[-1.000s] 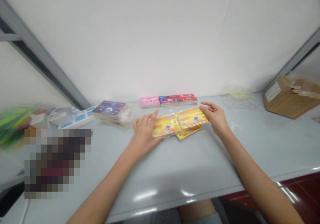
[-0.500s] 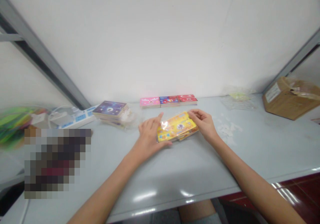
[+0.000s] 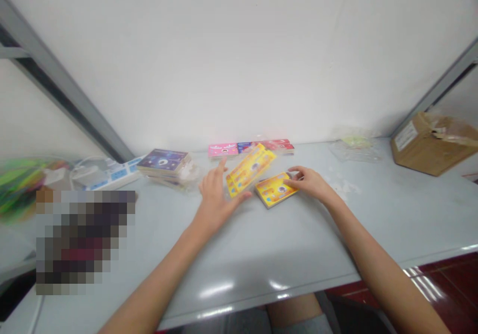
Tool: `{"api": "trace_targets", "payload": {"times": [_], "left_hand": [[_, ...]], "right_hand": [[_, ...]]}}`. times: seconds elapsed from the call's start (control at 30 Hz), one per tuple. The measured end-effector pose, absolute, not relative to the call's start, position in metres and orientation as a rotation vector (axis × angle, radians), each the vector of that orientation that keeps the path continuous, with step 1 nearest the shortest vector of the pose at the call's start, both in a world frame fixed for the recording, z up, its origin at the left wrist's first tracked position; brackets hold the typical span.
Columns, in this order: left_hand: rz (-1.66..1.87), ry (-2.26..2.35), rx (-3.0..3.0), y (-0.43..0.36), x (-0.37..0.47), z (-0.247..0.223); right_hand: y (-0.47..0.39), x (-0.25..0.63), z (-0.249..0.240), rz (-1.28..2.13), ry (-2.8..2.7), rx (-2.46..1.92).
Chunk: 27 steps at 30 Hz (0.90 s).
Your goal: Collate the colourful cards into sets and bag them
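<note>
Yellow printed cards (image 3: 249,168), seemingly in a clear plastic sleeve, are tilted up off the table. My left hand (image 3: 216,192) holds them at their left edge, between the thumb and the fingers. Just right of them, a short stack of matching yellow cards (image 3: 274,189) lies low over the grey table. My right hand (image 3: 309,182) grips that stack at its right end, thumb and fingers pinched on it. Behind, a pink card stack (image 3: 223,150), a blue card stack (image 3: 244,148) and a red card stack (image 3: 284,146) stand in a row, partly covered by the raised cards.
A taller pile of dark blue cards (image 3: 163,161) with plastic wrap sits to the left. Beyond it are a power strip (image 3: 119,174) and blurred green items (image 3: 18,187). Clear plastic bags (image 3: 354,149) and a cardboard box (image 3: 429,145) lie at the right, near the wall.
The yellow cards have come apart into two parts. My left hand has tilted its part up and leftward; the lower stack now shows under my right hand.
</note>
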<state>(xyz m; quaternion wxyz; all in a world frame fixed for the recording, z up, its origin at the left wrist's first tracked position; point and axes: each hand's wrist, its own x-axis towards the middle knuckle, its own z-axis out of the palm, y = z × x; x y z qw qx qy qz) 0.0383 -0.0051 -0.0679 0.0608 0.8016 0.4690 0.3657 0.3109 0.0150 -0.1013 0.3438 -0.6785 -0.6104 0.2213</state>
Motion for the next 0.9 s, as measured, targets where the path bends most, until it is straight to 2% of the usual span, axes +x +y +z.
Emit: {"api": "trace_targets", "payload": {"times": [0.23, 0.37, 0.63, 0.9], "left_hand": [[1.194, 1.4, 2.322, -0.007, 0.039, -0.064], [1.109, 1.464, 2.424, -0.005, 0.039, -0.069], [0.869, 1.601, 2.629, -0.002, 0.036, -0.076], [0.85, 1.572, 2.718, -0.003, 0.037, -0.075]], "right_hand": [[0.017, 0.318, -0.102, 0.625, -1.491, -1.739], [0.021, 0.325, -0.098, 0.76, -1.262, -1.513], [0.019, 0.328, -0.08, 0.476, -0.893, -1.167], [0.01, 0.308, -0.078, 0.745, -0.995, -1.201]]}}
